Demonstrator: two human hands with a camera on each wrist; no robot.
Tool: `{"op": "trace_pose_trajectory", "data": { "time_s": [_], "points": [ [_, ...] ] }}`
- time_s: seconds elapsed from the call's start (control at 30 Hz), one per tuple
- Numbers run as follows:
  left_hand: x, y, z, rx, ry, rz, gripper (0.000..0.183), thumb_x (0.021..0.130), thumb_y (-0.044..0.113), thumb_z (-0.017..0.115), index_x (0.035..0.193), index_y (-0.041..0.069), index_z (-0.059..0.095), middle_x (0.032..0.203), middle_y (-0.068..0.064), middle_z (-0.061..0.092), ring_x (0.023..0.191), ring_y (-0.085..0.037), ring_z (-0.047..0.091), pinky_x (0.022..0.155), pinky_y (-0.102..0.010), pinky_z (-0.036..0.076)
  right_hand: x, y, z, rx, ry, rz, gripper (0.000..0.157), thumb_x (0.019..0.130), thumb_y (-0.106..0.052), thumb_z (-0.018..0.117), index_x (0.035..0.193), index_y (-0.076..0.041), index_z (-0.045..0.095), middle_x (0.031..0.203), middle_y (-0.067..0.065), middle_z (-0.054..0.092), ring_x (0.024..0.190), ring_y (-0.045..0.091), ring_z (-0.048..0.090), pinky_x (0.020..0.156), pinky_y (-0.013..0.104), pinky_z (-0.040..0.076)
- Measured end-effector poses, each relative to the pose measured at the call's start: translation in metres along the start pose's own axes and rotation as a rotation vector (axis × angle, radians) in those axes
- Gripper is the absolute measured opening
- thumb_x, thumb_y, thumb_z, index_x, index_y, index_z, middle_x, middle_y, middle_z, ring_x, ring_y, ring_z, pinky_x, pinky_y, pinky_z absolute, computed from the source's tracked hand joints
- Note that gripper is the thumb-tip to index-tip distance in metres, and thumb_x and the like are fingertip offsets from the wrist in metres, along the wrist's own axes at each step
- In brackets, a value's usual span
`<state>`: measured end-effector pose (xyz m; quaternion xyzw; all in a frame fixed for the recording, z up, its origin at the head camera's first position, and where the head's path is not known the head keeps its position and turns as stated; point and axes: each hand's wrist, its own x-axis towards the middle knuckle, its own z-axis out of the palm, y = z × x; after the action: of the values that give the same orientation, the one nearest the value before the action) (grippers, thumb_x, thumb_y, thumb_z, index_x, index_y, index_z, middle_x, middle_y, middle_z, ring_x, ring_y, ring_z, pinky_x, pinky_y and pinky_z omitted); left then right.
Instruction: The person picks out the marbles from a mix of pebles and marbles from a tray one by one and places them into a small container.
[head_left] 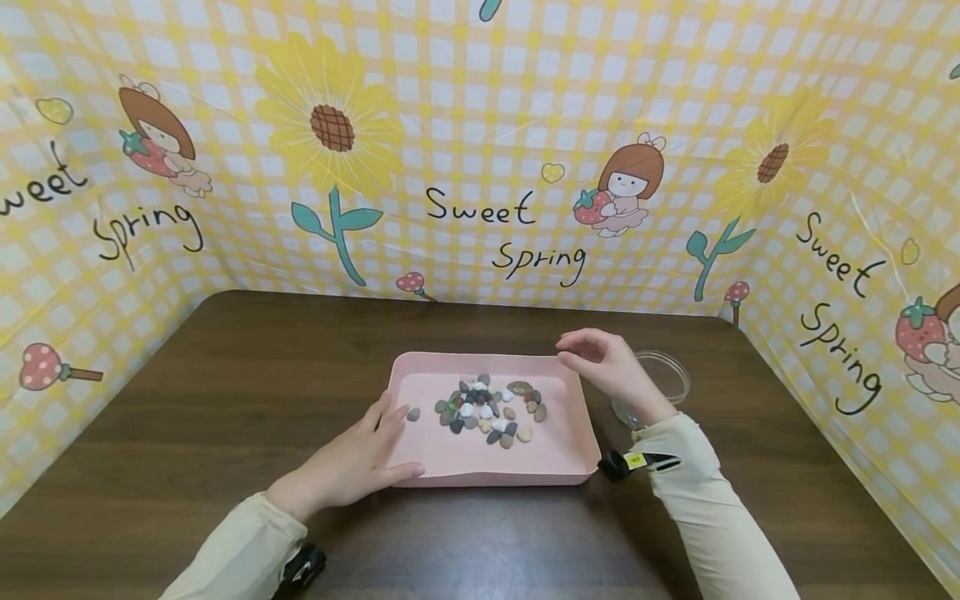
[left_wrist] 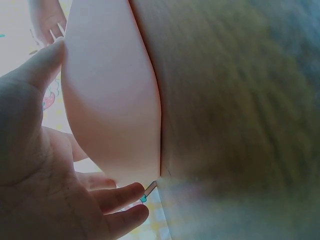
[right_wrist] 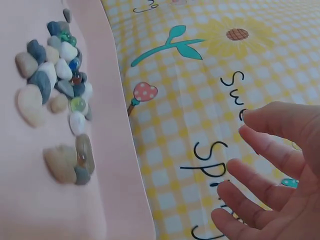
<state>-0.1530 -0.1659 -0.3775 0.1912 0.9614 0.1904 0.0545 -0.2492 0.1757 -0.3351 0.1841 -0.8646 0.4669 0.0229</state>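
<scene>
The pink tray [head_left: 450, 454] lay flat, its long sides across. Smooth stones [head_left: 467, 410] in grey, white and tan, with green and blue glass marbles [right_wrist: 77, 104] among them, clustered around its middle; one grey stone [head_left: 413, 414] sat apart at nine o'clock. A clear round jar [head_left: 667, 382] stood outside, near three o'clock.

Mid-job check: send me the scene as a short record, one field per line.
Left hand: touching the pink rectangular tray at its near left corner
Right hand: raised by the tray's far right corner, nothing visibly held
Contents: smooth grey, white and tan pebbles, mostly clustered; one grey pebble apart at left
Container: clear round container right of tray, partly hidden
Surface: dark brown wood-grain table
</scene>
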Motion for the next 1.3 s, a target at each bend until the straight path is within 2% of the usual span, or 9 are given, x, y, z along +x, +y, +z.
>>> {"op": "trace_pose_trajectory", "data": {
  "time_s": [0.13,0.27,0.47,0.57,0.73,0.93,1.07,1.3],
  "points": [
    [0.000,0.000,0.000,-0.001,0.003,0.007,0.086,0.084,0.060,0.055,0.143,0.001,0.034,0.151,-0.031,0.016,0.129,-0.045,0.041,0.099,-0.052,0.041,0.008,0.001,0.008,0.006,-0.047,0.007,0.026,0.088,-0.013,0.064,0.109,0.003,0.064,0.116,0.020,0.063,0.105,0.029,0.062,0.088,0.034,0.048],
    [0.000,0.000,0.000,0.002,0.007,0.010,0.086,0.084,0.060,0.054,0.143,0.001,0.034,0.151,-0.031,0.016,0.128,-0.045,0.041,0.098,-0.052,0.041,0.014,0.003,0.015,0.003,-0.106,0.054,0.027,0.087,-0.016,0.064,0.109,0.000,0.064,0.113,0.016,0.065,0.105,0.029,0.062,0.085,0.032,0.048],
    [0.001,-0.001,0.001,0.004,-0.003,0.004,0.089,0.083,0.063,0.053,0.143,0.001,0.033,0.151,-0.031,0.016,0.129,-0.045,0.041,0.098,-0.052,0.041,0.021,0.007,0.026,-0.061,-0.180,0.135,0.023,0.086,-0.021,0.065,0.103,-0.006,0.068,0.116,0.012,0.065,0.112,0.030,0.058,0.096,0.043,0.045],
    [0.001,-0.001,0.001,0.000,-0.007,0.000,0.089,0.083,0.063,0.053,0.143,0.001,0.033,0.151,-0.031,0.015,0.129,-0.045,0.040,0.098,-0.052,0.041,0.026,0.011,0.031,-0.077,-0.209,0.192,0.020,0.086,-0.018,0.065,0.101,-0.006,0.069,0.115,0.012,0.066,0.111,0.029,0.060,0.097,0.044,0.045],
    [0.001,-0.001,0.001,-0.004,-0.004,-0.002,0.086,0.084,0.061,0.055,0.143,0.002,0.034,0.151,-0.031,0.015,0.129,-0.045,0.040,0.098,-0.053,0.041,0.032,0.020,0.040,-0.109,-0.223,0.241,0.015,0.085,-0.017,0.067,0.095,-0.007,0.070,0.104,0.009,0.068,0.094,0.019,0.063,0.087,0.034,0.049],
    [0.001,-0.001,0.001,-0.005,0.001,0.003,0.085,0.085,0.058,0.056,0.143,0.001,0.034,0.151,-0.032,0.015,0.129,-0.046,0.040,0.099,-0.053,0.041,0.033,0.026,0.047,-0.122,-0.273,0.222,0.011,0.084,-0.014,0.068,0.088,-0.004,0.070,0.086,0.010,0.072,0.077,0.011,0.062,0.078,0.026,0.046],
    [0.001,-0.001,0.002,-0.009,0.001,-0.004,0.084,0.085,0.058,0.055,0.143,0.001,0.034,0.152,-0.031,0.014,0.130,-0.045,0.039,0.100,-0.052,0.040,0.033,0.029,0.050,-0.160,-0.291,0.218,0.009,0.082,-0.013,0.069,0.086,-0.004,0.069,0.081,0.007,0.071,0.074,0.010,0.060,0.073,0.022,0.044],
    [0.000,0.000,0.000,-0.012,-0.001,-0.002,0.085,0.085,0.059,0.055,0.143,0.001,0.033,0.152,-0.031,0.014,0.129,-0.046,0.040,0.098,-0.053,0.041,0.033,0.030,0.053,-0.229,-0.259,0.239,0.007,0.079,-0.010,0.072,0.083,-0.005,0.070,0.081,0.004,0.068,0.074,0.011,0.055,0.069,0.021,0.043]
  ]
}}
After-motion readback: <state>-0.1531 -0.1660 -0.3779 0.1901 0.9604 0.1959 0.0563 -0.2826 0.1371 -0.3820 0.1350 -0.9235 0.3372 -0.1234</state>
